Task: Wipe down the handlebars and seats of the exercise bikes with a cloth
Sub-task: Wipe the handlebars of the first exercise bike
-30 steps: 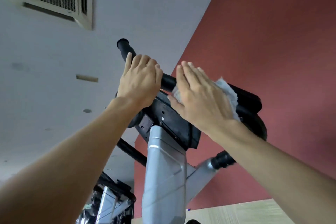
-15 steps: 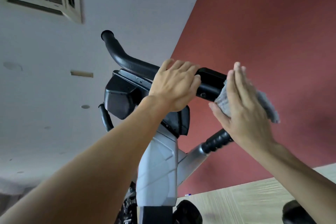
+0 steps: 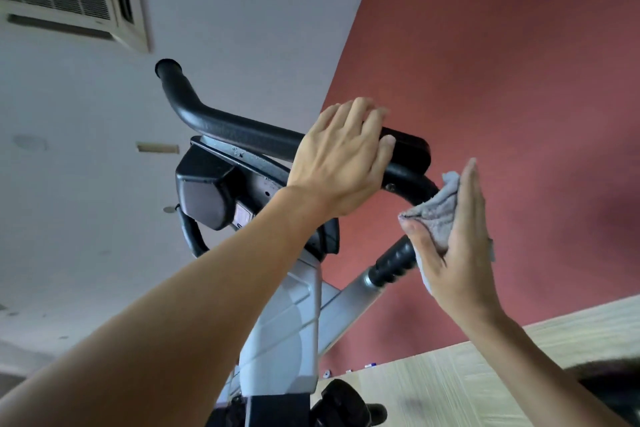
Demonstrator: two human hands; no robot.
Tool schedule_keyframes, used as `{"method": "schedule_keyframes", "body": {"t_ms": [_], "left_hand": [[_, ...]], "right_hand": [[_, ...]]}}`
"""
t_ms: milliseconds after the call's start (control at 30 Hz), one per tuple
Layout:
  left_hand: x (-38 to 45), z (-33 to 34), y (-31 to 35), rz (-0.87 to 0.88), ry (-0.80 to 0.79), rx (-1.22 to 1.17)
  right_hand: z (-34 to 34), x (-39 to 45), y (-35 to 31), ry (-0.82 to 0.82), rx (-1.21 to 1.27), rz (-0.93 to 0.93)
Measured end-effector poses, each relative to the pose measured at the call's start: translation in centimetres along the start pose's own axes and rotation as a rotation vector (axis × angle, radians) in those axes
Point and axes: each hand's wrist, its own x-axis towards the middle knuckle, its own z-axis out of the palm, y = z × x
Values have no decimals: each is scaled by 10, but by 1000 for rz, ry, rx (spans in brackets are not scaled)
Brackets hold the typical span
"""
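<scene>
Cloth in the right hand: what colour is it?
Grey; the soft terry cloth shows best in the head view, the only one.

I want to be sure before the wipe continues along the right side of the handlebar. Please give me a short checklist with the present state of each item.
1. Grey cloth in the right hand: ok, thumb pins it to the flat palm.
2. Cloth on the handlebar: ok, it lies against the right curve.
3. Left hand steadies the bike: ok, fingers lie over the bar at the centre.
4. Ribbed lower grip free to wipe: ok, nothing covers it.
5. Cloth clean enough: cannot tell.
6. Seat wiped: cannot tell, out of view.
</scene>
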Motion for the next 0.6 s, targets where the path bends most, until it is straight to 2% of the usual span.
{"method": "schedule_keyframes", "body": {"t_ms": [100,200,267,467,600], "left_hand": [[1,-3,1,-6,-17,-3],[1,-5,1,-11,-18,-10],[2,-4,1,-11,-16,-16],[3,-6,2,-15,-42,-10],[3,-6,3,-25,-29,-7]], "right_hand": [[-6,0,1,-33,54,86],[-8,22,-14,-50,-35,10],[-9,32,-19,-93,-6,7],[-34,12,-3,-239,326,326],[-29,23,-17,-149,210,251]]}}
